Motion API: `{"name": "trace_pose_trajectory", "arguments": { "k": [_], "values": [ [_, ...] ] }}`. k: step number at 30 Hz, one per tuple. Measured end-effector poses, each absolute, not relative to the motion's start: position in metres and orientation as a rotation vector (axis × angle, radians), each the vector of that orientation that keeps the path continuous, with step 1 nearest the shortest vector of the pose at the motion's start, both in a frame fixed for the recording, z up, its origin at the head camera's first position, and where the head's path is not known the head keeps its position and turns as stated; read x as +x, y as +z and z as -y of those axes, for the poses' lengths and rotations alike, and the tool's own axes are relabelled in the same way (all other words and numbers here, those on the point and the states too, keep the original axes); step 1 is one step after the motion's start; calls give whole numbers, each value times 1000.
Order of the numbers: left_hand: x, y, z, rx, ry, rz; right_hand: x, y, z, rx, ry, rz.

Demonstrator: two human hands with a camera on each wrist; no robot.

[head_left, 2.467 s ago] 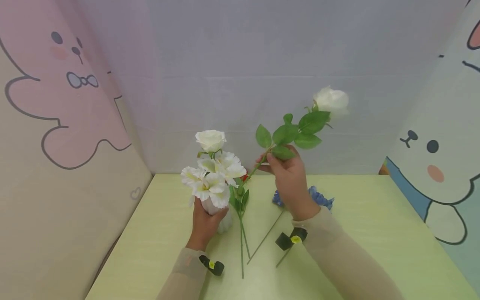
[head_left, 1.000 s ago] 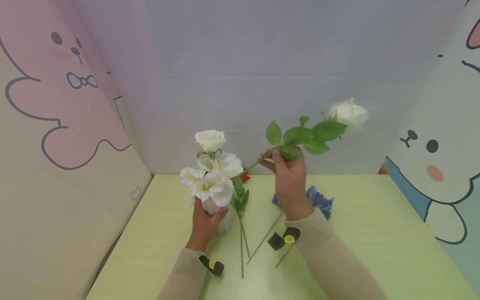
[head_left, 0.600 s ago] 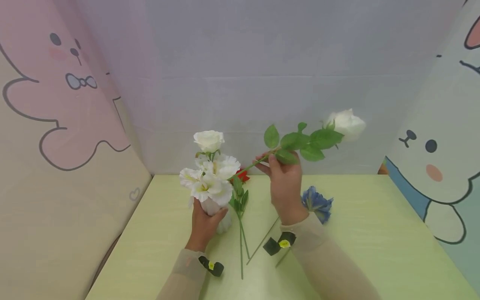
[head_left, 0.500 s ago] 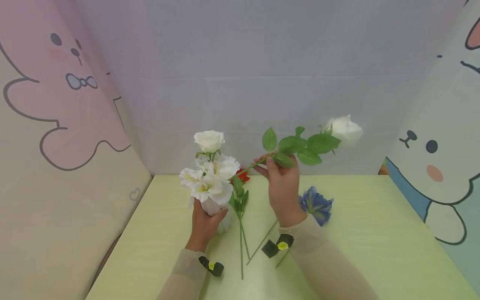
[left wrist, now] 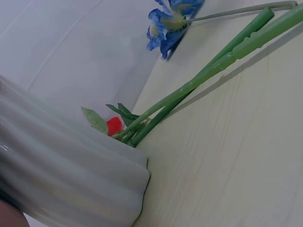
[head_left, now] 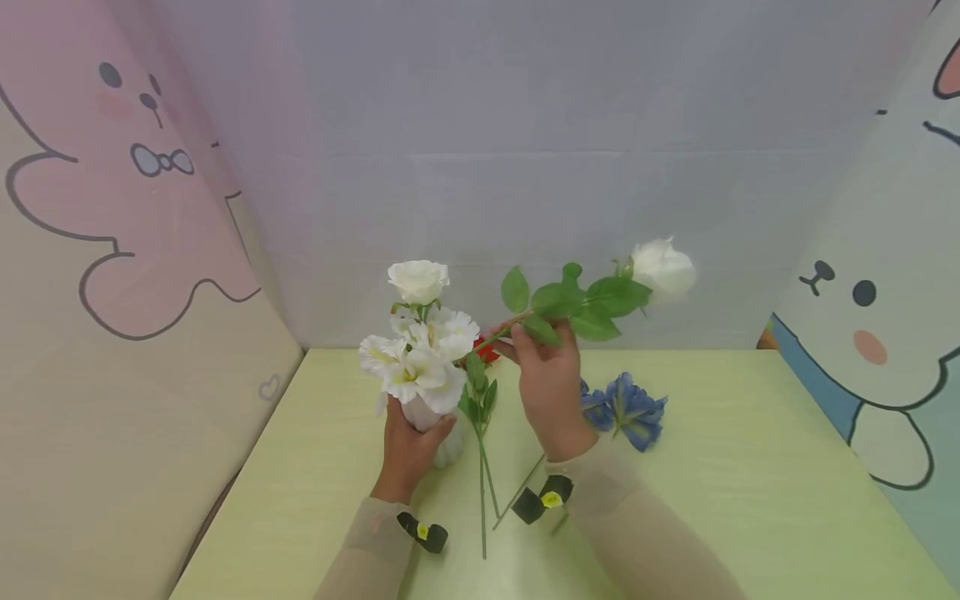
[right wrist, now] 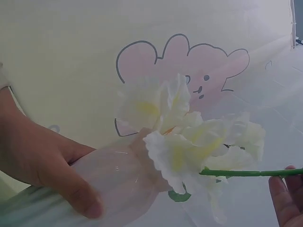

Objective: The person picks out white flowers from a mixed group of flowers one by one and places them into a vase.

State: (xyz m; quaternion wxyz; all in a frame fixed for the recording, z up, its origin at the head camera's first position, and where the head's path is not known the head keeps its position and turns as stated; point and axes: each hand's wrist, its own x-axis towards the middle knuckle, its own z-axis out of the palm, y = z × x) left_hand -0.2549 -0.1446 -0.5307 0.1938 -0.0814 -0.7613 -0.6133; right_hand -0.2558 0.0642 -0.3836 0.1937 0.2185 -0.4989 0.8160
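Note:
My left hand (head_left: 408, 450) grips a white ribbed vase (head_left: 448, 450), which also fills the left side of the left wrist view. White ruffled flowers (head_left: 416, 367) and one white rose (head_left: 418, 282) stand in it. With thumb and fingers, my right hand (head_left: 551, 392) pinches the stem of another white rose (head_left: 663, 268), below its green leaves (head_left: 558, 300). This rose is tilted, bloom to the right. In the right wrist view the bare end of its green stem (right wrist: 251, 173) lies among the white petals near the vase mouth; whether it is inside I cannot tell.
Right of the vase, red flowers (head_left: 487, 350) with green leaves and stems (head_left: 483, 492) lie on the pale yellow table (head_left: 750, 483). Blue flowers (head_left: 633, 412) lie farther right, partly behind my right hand. Cloth walls (head_left: 480, 208) enclose the back and sides.
My right hand has come left and down with the rose, bringing its stem end among the vase's flowers. More of the blue flowers shows. My left hand stays on the vase.

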Motion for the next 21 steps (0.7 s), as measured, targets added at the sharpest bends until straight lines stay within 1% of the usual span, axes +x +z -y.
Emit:
{"name": "trace_pose_trajectory", "arguments": {
  "k": [15,21],
  "values": [
    [-254,-530,144,-236,-1720,2131,-262,-387,-52,745,2151,1469],
    [-254,-530,143,-244,-1709,2125,-257,-385,-48,778,2093,1528]
  ]
}}
